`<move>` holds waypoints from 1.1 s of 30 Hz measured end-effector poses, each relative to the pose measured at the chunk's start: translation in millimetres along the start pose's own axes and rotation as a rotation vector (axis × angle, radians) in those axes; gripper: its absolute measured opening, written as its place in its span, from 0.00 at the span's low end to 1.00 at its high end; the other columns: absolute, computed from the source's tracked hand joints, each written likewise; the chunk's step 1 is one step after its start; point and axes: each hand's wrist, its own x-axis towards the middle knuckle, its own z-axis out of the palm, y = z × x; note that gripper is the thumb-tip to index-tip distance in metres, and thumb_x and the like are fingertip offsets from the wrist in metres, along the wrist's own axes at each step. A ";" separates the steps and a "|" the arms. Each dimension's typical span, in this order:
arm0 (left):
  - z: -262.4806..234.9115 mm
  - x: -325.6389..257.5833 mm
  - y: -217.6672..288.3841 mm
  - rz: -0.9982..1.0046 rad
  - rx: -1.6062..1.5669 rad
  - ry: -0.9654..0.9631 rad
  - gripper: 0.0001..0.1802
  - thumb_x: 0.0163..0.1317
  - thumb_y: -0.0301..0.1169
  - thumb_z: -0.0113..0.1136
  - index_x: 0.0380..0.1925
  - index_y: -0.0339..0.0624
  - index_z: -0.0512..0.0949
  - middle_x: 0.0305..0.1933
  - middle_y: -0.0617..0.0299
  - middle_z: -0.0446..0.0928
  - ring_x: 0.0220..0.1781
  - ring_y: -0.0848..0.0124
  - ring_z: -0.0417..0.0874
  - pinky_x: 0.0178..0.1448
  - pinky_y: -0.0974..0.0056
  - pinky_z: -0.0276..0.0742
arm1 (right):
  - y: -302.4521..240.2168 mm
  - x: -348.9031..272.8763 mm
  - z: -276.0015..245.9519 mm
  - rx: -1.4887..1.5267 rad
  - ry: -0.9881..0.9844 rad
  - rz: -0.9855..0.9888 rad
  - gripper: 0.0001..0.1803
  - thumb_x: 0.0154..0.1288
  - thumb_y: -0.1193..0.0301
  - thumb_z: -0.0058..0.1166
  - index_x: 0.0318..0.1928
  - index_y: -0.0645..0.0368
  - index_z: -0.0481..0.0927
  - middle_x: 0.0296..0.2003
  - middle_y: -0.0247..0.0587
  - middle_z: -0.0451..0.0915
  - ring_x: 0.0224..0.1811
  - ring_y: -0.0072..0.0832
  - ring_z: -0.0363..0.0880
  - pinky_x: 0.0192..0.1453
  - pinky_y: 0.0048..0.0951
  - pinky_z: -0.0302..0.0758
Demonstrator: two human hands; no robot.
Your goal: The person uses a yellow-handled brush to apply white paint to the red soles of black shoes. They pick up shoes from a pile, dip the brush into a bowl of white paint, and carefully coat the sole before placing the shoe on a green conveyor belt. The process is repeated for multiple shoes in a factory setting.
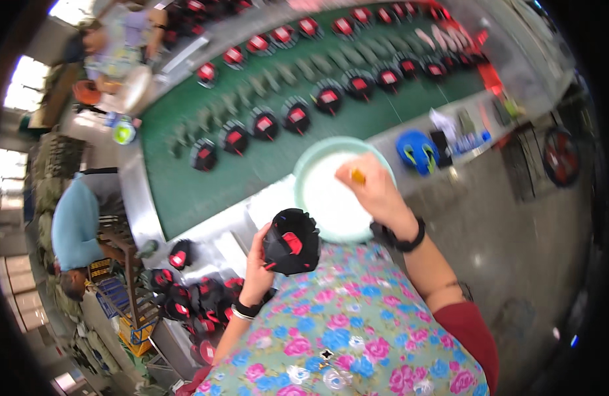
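My left hand (254, 272) grips a black cup-shaped piece (303, 254) with a notched rim and a red patch inside. It is held up in front of my apron, just left of a pale green basin (304, 158). White stuff (327, 195), apparently a liquid or paste, lies in the basin. Over it, the fingers of my right hand (378, 191) are closed on a thin thing with a yellow end (357, 176). The rest of that thing is hidden by the hand and blurred.
Beyond the basin, a green belt (179, 198) carries rows of black-and-red pieces (298, 115) and olive pieces (288, 74). More black pieces (202, 297) are heaped at lower left. Right of the basin sits a blue round object (417, 150). A person in light blue (76, 224) bends at left.
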 end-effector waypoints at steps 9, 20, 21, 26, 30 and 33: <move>-27.2 -5.9 -16.7 -0.472 -0.134 -0.542 0.33 0.68 0.21 0.56 0.72 0.41 0.60 0.74 0.54 0.64 0.74 0.64 0.65 0.76 0.60 0.60 | 136.8 -63.6 4.9 -0.253 0.043 0.482 0.13 0.57 0.65 0.70 0.35 0.63 0.87 0.31 0.50 0.85 0.30 0.40 0.84 0.38 0.35 0.79; 13.0 56.0 -91.7 -0.661 -0.595 -0.047 0.37 0.62 0.11 0.41 0.71 0.49 0.57 0.62 0.54 0.73 0.51 0.64 0.82 0.41 0.61 0.82 | 117.0 -61.8 1.9 -0.017 0.010 0.507 0.12 0.54 0.73 0.70 0.40 0.61 0.88 0.37 0.46 0.87 0.38 0.34 0.87 0.45 0.29 0.81; 16.2 59.5 -95.0 -0.664 -0.601 -0.072 0.36 0.63 0.12 0.42 0.71 0.49 0.57 0.62 0.55 0.73 0.51 0.64 0.82 0.43 0.62 0.82 | 99.6 -54.6 -5.1 0.060 -0.004 0.487 0.11 0.55 0.74 0.70 0.41 0.61 0.88 0.37 0.44 0.87 0.38 0.29 0.86 0.45 0.27 0.80; 45.0 82.3 -87.3 -0.664 -0.527 -0.143 0.34 0.67 0.17 0.47 0.73 0.48 0.57 0.65 0.55 0.71 0.51 0.63 0.82 0.43 0.59 0.81 | 64.0 -32.9 -17.1 0.268 -0.079 0.411 0.11 0.55 0.74 0.71 0.40 0.62 0.88 0.36 0.41 0.87 0.37 0.25 0.85 0.45 0.25 0.79; 60.7 93.9 -82.2 -0.556 -0.444 -0.171 0.33 0.69 0.19 0.51 0.73 0.50 0.59 0.66 0.58 0.72 0.62 0.65 0.79 0.58 0.58 0.82 | 100.3 -43.3 -27.9 0.136 0.091 0.456 0.10 0.56 0.70 0.71 0.36 0.63 0.88 0.28 0.43 0.86 0.30 0.26 0.86 0.36 0.27 0.79; 67.0 100.5 -79.6 -0.424 -0.412 -0.108 0.34 0.67 0.17 0.54 0.72 0.46 0.60 0.67 0.58 0.72 0.66 0.65 0.76 0.68 0.57 0.77 | 101.0 -53.5 -35.2 -0.038 0.040 0.609 0.13 0.56 0.65 0.71 0.32 0.64 0.87 0.21 0.43 0.84 0.24 0.28 0.85 0.31 0.28 0.78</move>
